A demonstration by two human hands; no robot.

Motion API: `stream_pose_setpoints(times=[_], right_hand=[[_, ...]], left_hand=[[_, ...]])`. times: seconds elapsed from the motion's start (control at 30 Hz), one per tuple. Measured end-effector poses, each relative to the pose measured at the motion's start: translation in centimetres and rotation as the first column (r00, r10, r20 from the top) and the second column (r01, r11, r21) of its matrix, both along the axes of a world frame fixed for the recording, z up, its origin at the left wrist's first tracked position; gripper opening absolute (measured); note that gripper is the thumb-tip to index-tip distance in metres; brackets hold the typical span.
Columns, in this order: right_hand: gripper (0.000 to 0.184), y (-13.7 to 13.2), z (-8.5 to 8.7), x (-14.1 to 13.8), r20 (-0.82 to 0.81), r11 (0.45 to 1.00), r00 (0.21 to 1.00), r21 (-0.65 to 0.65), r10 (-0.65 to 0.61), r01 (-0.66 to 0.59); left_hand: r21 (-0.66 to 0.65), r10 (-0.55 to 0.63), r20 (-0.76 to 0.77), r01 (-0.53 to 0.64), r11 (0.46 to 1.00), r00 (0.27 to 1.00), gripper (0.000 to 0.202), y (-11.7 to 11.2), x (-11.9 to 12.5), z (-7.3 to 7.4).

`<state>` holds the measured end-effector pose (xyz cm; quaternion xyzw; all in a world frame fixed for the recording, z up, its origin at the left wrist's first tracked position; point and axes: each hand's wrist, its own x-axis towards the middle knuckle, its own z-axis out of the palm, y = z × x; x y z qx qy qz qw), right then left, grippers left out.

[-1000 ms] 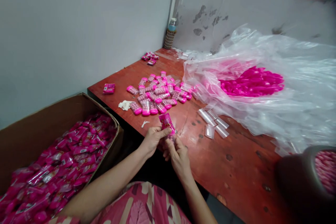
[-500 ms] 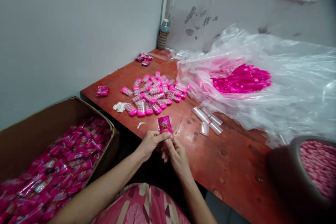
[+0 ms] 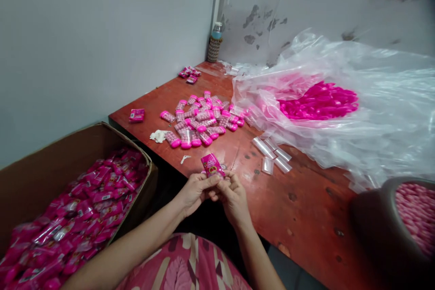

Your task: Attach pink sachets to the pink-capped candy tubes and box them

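Observation:
Both my hands meet at the near table edge around one pink printed candy wrapper (image 3: 211, 164). My left hand (image 3: 197, 190) pinches its lower left side, thumb on top. From the right, my right hand (image 3: 234, 197) grips its lower end, fingers curled. Whether a container sits inside the wrapper is hidden by my fingers. Just beyond lies a pile of clear containers with pink caps (image 3: 200, 120), filled with pale pink candies. Several clear empty tubes (image 3: 272, 154) lie to the right of my hands.
A cardboard box (image 3: 149, 163) of wrapped pink packs stands at left. On the red table (image 3: 299, 217) rest a plastic bag (image 3: 384, 113) of pink pieces, a bottle (image 3: 215, 43), crumpled tissue (image 3: 158, 136) and wrapper stacks (image 3: 137, 115). A dark bucket (image 3: 370, 213) holds pink candies.
The wrapper has tilted to the left and sunk lower between my hands. My right hand's fingers have risen beside it. The whole view has shifted slightly.

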<state>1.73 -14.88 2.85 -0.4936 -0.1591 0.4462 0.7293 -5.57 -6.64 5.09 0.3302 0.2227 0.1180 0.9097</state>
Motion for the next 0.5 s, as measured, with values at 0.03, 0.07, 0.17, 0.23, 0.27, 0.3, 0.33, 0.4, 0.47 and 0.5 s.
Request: stream_pose_setpoints(times=[0.03, 0.07, 0.17, 0.23, 0.27, 0.3, 0.33, 0.4, 0.47, 0.5], right_hand=[[0.028, 0.1, 0.2, 0.0, 0.005, 1.000, 0.999, 0.003, 0.031, -0.031], [0.028, 0.2, 0.4, 0.1, 0.012, 0.998, 0.998, 0.007, 0.058, -0.059], [0.026, 0.1, 0.8, 0.8, 0.034, 0.998, 0.998, 0.011, 0.060, -0.061], [0.021, -0.3, 0.9, 1.7, 0.054, 1.000, 0.999, -0.015, 0.000, 0.001], [0.020, -0.5, 0.9, 2.2, 0.067, 0.999, 0.997, -0.031, -0.036, 0.038], [0.019, -0.7, 0.8, 2.6, 0.081, 0.996, 0.995, -0.048, -0.065, 0.069], [0.018, -0.8, 0.7, 2.9, 0.096, 0.994, 0.992, -0.066, -0.084, 0.091], [0.017, -1.1, 0.4, 3.2, 0.124, 0.991, 0.988, -0.094, -0.087, 0.099], [0.017, -1.3, 0.1, 3.0, 0.145, 0.990, 0.988, -0.116, -0.060, 0.077], [0.017, -1.5, 0.1, 2.9, 0.153, 0.990, 0.987, -0.127, -0.046, 0.065]], left_hand=[[0.012, 0.038, 0.003, -0.038, 0.999, 0.999, 0.019, 0.2, -0.7, 0.4], [0.028, 0.112, 0.006, -0.112, 0.993, 0.994, 0.017, 0.5, -1.6, 0.8], [0.083, 0.482, 0.054, -0.485, 0.871, 0.875, 0.023, 2.3, -4.8, 1.4], [0.178, 0.652, 0.094, -0.657, 0.732, 0.752, 0.040, 3.6, -6.6, 1.2], [0.282, 0.668, 0.094, -0.664, 0.693, 0.738, 0.044, 4.1, -7.0, 0.8], [0.433, 0.647, 0.074, -0.609, 0.665, 0.759, 0.044, 4.4, -7.0, 0.4], [0.604, 0.595, 0.041, -0.494, 0.625, 0.803, 0.042, 4.6, -6.7, -0.2], [0.893, 0.447, -0.055, -0.156, 0.421, 0.893, 0.040, 4.5, -5.0, -1.4], [0.992, 0.331, -0.113, 0.089, 0.089, 0.937, 0.041, 4.0, -2.8, -2.4], [0.986, 0.308, -0.131, 0.155, -0.056, 0.943, 0.040, 3.8, -1.7, -2.9]])
